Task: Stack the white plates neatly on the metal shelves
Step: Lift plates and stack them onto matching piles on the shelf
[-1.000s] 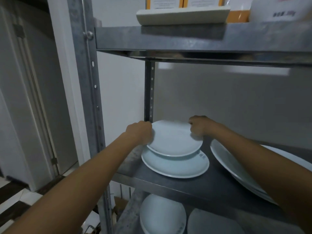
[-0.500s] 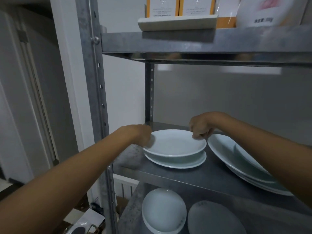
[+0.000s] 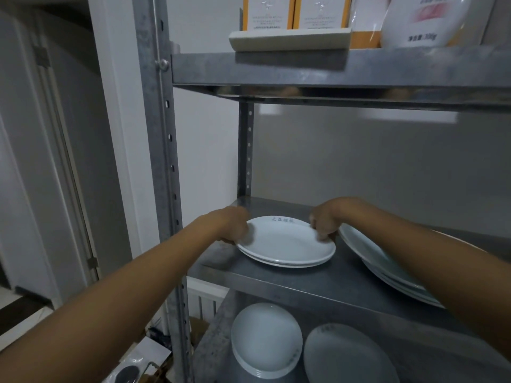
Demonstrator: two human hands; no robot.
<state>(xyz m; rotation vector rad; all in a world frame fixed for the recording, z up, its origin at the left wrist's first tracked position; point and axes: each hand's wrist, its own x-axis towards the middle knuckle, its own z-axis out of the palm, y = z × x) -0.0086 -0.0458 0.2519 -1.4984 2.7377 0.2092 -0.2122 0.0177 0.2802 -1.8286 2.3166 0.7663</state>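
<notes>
By the steel post at the left of the rack, the person's left grip is curled round the left rim of the top plate. Half a second ago this plate rode visibly higher over the lower plate. A second ago it was tipped and set back from it. Now it is nested down on the lower plate, with the rims nearly matched and only a thin edge of the lower one showing along the front. The pair sits on the middle shelf, towards its left end and back from the front lip.

The top plate lies flat and face up, its printed mark at the far rim, towards the wall. From here its widest span runs left to right along the shelf, from one grip to the other. I cannot tell whether it is truly oval.

The right grip has its fingers bent over the far right rim, holding it. The grip is a little blurred. Just beside it to the right, large plates lie stacked, partly hidden by the right forearm.
</notes>
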